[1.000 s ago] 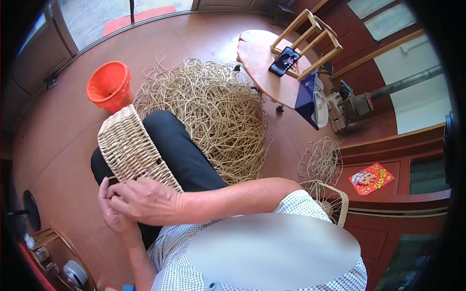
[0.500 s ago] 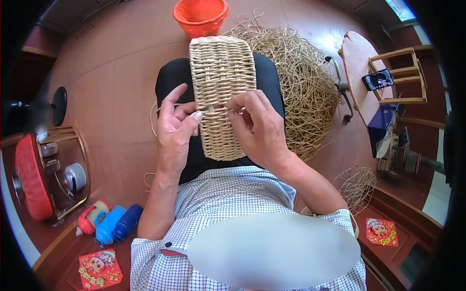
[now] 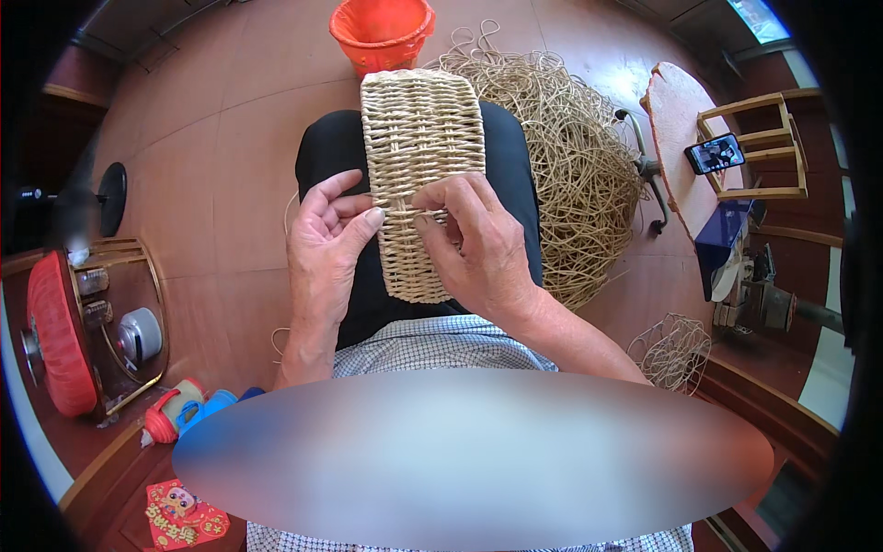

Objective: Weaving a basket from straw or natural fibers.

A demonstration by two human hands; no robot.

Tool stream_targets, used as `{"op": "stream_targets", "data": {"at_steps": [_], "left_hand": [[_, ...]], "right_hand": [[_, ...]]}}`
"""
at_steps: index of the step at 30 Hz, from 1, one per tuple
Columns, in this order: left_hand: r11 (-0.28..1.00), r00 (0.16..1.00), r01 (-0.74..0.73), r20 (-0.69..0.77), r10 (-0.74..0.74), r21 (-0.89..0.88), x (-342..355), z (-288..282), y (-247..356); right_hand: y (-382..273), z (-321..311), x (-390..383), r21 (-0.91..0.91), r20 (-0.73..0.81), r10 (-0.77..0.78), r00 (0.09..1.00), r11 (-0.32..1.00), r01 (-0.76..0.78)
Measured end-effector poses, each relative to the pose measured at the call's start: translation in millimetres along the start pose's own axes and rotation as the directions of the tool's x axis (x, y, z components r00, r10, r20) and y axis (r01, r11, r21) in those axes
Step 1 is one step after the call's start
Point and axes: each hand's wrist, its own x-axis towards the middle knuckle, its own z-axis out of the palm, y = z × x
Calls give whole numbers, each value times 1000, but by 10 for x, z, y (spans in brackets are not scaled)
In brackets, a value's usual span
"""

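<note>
A pale woven rope panel (image 3: pixel 423 120) lies lengthwise across my lap on dark trousers (image 3: pixel 504 147), with a gap-like band in the weave between my hands. My left hand (image 3: pixel 326 230) is at the panel's left edge, thumb touching it, index finger raised and fingers apart. My right hand (image 3: pixel 474 235) rests over the lower right of the panel, fingertips pinched on a short strand in the weave; part of that grip is hidden by the knuckles. A thin loose cord shows at the left of my leg.
A red bucket (image 3: pixel 377 32) and a large cord tangle (image 3: pixel 584 193) are ahead. At right are a round tabletop (image 3: pixel 667 110), wooden stool (image 3: pixel 763 189), phone (image 3: pixel 714 154) and smaller cord coil (image 3: pixel 671 350). Flasks (image 3: pixel 166 409) and a red cushioned stool (image 3: pixel 60 331) are at left.
The view has swung to face straight over my lap. From one second ago, my hands have separated onto either side of the panel. Lately my right fingertips moved slightly left along the weave.
</note>
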Motion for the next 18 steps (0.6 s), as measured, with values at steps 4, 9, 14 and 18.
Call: {"op": "stream_targets", "data": {"at_steps": [4,9,14,18], "left_hand": [[999,997,50,54,-49,-9,51,13,43],[990,987,132,89,-135,43,62,-91,57],[983,982,159,115,-149,-89,41,-67,5],[982,985,80,165,-51,-173,34,-19,-65]], "right_hand": [[24,-18,3,7,-6,1,1000,1000,-1],[0,18,-43,11,-9,16,1000,1000,-16],[6,104,-67,22,-71,-45,996,999,47],[-31,115,-35,-28,-90,-66,994,998,64]]}}
